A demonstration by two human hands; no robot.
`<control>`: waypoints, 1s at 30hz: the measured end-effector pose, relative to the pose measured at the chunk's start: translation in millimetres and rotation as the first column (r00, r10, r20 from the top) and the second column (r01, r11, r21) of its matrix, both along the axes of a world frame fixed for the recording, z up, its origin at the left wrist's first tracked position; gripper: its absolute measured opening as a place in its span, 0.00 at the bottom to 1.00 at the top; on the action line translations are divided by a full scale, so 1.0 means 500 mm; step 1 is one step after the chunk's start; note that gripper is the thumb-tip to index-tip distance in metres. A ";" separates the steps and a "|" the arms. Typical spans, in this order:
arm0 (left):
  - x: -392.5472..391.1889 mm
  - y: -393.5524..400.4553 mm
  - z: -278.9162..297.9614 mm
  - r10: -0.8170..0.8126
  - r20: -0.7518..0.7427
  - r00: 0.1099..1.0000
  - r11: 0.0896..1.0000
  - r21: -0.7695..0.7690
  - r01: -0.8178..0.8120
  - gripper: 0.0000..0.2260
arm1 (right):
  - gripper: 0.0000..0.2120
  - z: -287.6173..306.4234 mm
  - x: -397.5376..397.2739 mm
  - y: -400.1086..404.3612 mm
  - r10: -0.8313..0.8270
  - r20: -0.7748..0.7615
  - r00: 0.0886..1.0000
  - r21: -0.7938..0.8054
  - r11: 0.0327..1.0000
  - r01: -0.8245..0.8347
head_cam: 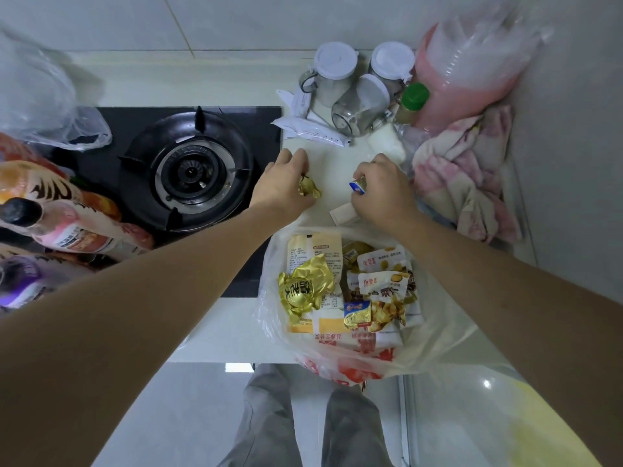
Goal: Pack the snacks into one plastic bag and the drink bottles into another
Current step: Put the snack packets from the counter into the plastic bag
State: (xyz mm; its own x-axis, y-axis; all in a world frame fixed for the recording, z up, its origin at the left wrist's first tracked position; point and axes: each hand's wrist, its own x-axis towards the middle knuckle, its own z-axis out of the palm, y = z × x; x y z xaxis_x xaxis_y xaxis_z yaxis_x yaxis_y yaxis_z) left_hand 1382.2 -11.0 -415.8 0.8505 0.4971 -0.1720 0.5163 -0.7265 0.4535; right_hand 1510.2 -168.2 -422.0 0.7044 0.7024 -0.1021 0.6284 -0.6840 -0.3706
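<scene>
1. Person's legs (303, 429) in grey trousers at bottom, standing at the counter (215, 332) edge.
2. Open snack bag (438, 335), clear plastic with red print, sits at the counter's near edge, just right of the stove. Inside: a gold foil snack (301, 291), white and orange packets (317, 254), nut packets (384, 281), a small blue-gold piece (357, 313).
3. Both forearms reach over the bag towards the white counter beyond it.
4. Left hand (281, 187): palm down, fingers curled, pinching a small gold candy (310, 188) on the counter, just past the bag's rim.
5. Right hand (384, 193): fingers curled, pinching a small blue-white sachet (357, 187). A white packet (344, 212) lies under or just beside this hand, touching the counter; cannot tell if the hand holds it.
6. The two hands are apart, bare counter between them.
7. Left edge: drink bottles (67, 227) lie on their sides inside a second plastic bag (43, 106), on the left part of the stove, partly out of frame. A dark cap (18, 212) faces the camera.
8. Black gas stove (188, 170) with one burner between the bottles and the hands.
9. Right of the right hand: crumpled pink-beige cloth (465, 183).
10. Far: three jars (337, 69) with white lids, a green-capped bottle (413, 102), white sachets (310, 128), pink cups in plastic wrap (472, 69) against the wall.
</scene>
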 end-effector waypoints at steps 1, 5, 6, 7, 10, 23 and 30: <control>-0.008 -0.006 0.007 0.006 0.006 1.000 1.000 0.003 -0.006 0.19 | 0.14 0.009 -0.006 -0.006 -0.007 0.001 1.000 0.010 1.000 0.007; -0.037 -0.042 0.055 0.041 0.085 0.996 0.999 -0.001 -0.041 0.18 | 0.11 0.044 -0.037 -0.032 -0.011 0.007 1.000 0.068 0.998 0.011; -0.044 -0.053 0.071 0.042 0.100 0.994 0.999 -0.002 -0.042 0.18 | 0.10 0.056 -0.046 -0.040 -0.016 0.009 1.000 0.090 0.996 0.015; -0.053 -0.065 0.086 0.043 0.116 0.992 0.999 -0.004 -0.042 0.18 | 0.09 0.070 -0.058 -0.048 -0.019 0.008 1.000 0.109 0.994 0.018; -0.089 -0.108 0.122 0.064 0.174 0.983 0.998 -0.037 -0.058 0.18 | 0.09 0.114 -0.097 -0.081 0.019 -0.009 1.000 0.160 0.987 -0.017; -0.223 -0.294 0.146 -0.130 0.093 0.987 0.991 0.021 0.128 0.21 | 0.07 0.142 -0.211 -0.249 0.102 -0.041 0.994 0.082 0.992 -0.098; -0.220 -0.300 0.117 -0.219 -0.040 0.975 0.974 0.058 0.221 0.23 | 0.16 0.127 -0.216 -0.257 0.113 -0.041 0.993 0.009 0.994 -0.112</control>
State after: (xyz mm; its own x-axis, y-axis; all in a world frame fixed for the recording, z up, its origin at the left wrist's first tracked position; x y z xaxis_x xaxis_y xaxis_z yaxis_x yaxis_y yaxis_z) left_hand 1272.1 -161.1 -357.1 0.9344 0.3090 -0.1773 0.3550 -0.8499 0.3895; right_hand 1402.0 -296.6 -358.7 0.6163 0.7777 -0.1241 0.6854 -0.6072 -0.4019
